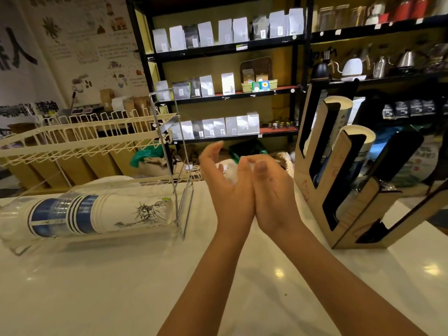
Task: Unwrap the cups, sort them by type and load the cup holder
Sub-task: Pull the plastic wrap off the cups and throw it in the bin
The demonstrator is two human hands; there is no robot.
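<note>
My left hand point(224, 183) and my right hand point(269, 185) are raised side by side above the white counter, cupped round a crumpled ball of clear plastic wrap point(230, 172) held between them. A wrapped sleeve of paper cups point(97, 215) with blue bands and a statue drawing lies on its side at the left, under the wire rack. The wooden cup holder point(337, 166) stands at the right with stacked white cups point(358, 137) in two of its slanted slots.
A cream wire rack point(84, 139) with a metal frame stands at the left over the counter point(169, 275). Black shelves point(225, 93) with silver bags and kettles fill the background. Bags and sacks lie on the floor behind the counter.
</note>
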